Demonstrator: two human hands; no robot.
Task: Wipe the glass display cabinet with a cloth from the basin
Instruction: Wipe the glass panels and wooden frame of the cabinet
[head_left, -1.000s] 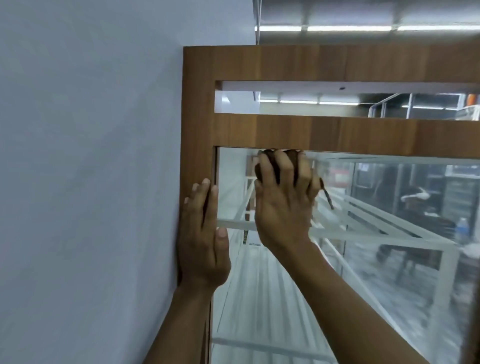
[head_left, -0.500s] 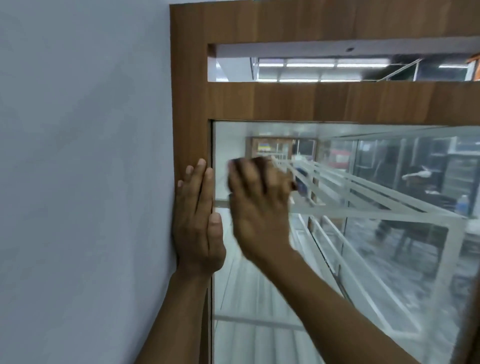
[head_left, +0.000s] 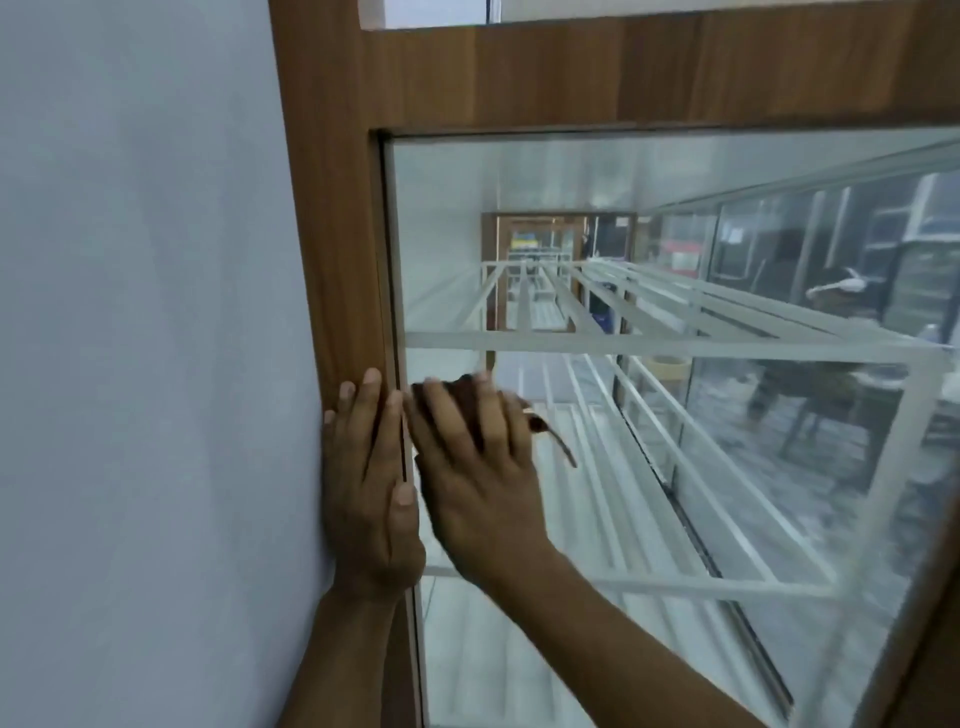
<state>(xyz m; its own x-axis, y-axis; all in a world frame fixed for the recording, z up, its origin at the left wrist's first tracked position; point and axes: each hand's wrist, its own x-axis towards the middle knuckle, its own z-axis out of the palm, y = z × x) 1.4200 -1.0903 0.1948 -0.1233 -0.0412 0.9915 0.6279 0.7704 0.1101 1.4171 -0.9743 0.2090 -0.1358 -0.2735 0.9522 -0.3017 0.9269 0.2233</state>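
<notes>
Wiping at the left edge of the glass.
The right hand presses the cloth to it, fingers spread, seemingly flat; the left hand lies flat on the wooden frame; open pane rightward.

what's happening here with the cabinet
A person is wiping the glass pane of a wood-framed display cabinet. The right hand presses a dark brown cloth against the glass close to its left edge, with a loose end of the cloth trailing to the right. The left hand rests flat on the wooden frame. White racks show behind the glass.
</notes>
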